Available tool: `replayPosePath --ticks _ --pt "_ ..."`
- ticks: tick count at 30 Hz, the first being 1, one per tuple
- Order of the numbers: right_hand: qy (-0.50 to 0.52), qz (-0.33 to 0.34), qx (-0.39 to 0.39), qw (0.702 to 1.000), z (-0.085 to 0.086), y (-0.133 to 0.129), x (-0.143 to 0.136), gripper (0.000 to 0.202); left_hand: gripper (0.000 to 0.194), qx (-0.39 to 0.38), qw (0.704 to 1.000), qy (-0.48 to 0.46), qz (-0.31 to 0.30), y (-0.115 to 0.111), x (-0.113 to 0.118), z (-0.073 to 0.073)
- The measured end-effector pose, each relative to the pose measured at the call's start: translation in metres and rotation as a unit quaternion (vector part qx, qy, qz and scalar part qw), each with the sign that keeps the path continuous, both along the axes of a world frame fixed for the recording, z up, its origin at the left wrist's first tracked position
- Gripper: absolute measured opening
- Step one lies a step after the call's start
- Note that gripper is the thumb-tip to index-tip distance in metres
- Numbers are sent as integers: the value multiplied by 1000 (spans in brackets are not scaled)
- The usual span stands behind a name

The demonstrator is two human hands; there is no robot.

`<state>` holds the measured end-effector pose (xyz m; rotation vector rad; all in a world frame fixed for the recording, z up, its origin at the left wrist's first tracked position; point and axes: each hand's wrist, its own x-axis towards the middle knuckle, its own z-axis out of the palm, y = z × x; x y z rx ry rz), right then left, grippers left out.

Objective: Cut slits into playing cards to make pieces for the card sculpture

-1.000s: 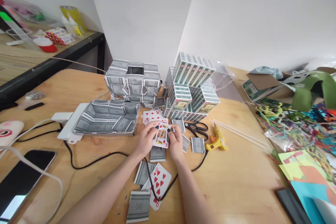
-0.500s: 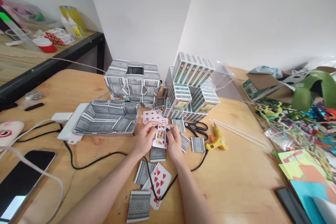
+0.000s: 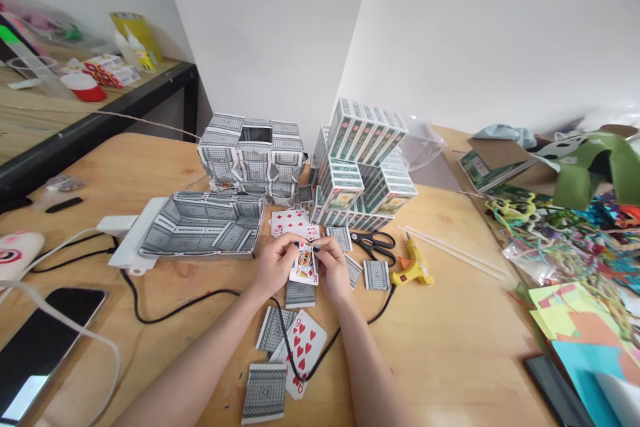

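Between both hands is a face card [image 3: 304, 265], a king with its face up. My left hand [image 3: 276, 265] pinches its left side, thumb on top. At its upper right edge, my right hand [image 3: 332, 268] grips it between thumb and fingers. Under and behind the hands lie a nine of diamonds [image 3: 291, 219] and several folded cards with grey backs, one [image 3: 301, 294] just below the held card. Nearer the front are a nine of hearts [image 3: 305, 347] and another grey-backed piece [image 3: 264, 392].
Behind stand a card-covered box [image 3: 253, 160] and stacked card packs [image 3: 345, 180]. An open card-lined tray [image 3: 203, 230] is at left. Scissors [image 3: 375, 243] and a yellow glue gun [image 3: 414, 265] lie right; its black cable [image 3: 327, 352] loops between the forearms. A phone [image 3: 45, 347] lies front left.
The fingers of my right hand have shifted a little on the card's upper right edge, and the card has tilted slightly. Everything else stays in place.
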<state>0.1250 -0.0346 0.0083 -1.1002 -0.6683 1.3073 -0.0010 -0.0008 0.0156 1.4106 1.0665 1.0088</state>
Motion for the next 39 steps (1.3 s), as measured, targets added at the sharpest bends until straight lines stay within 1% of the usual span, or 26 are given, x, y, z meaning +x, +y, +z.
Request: replayPosePath --ticks 5,9,11,14,17,19,22,25,28,30,32,34,37,39 --pt "53 -3 -7 999 4 2 -1 6 18 34 999 16 11 -3 1 3" --pt "56 7 12 998 6 2 0 4 18 63 997 30 13 -4 -1 4" --pt "51 13 12 999 6 2 1 9 19 86 995 46 6 -4 -2 3" --pt "32 48 -13 998 4 2 2 20 21 137 987 81 -6 -5 -6 0" --pt "16 95 -25 995 -1 3 5 25 20 190 976 106 -11 -5 -8 1" --pt "11 95 -21 995 -4 3 7 25 20 202 973 107 -19 -3 -9 4" --pt "6 76 -19 997 -6 5 9 25 22 182 978 89 -42 1 -9 9" --pt "7 65 -23 998 -7 5 8 25 20 136 989 51 -28 4 -10 11" --pt "8 46 -16 999 -5 5 5 24 28 52 999 -15 3 6 -11 8" --pt "3 28 -5 1000 -3 5 3 23 28 0 999 -48 3 7 -9 4" --pt "-4 15 7 1000 -1 5 0 21 27 -29 998 -53 3 7 -5 0" --pt "-10 11 17 1000 -1 4 -4 21 26 -28 999 -24 25 5 -1 -2" --pt "-16 17 23 999 -3 4 -7 20 21 9 998 26 65 2 4 -3" --pt "-10 25 23 999 -5 4 -8 19 21 15 996 39 73 1 4 -1"
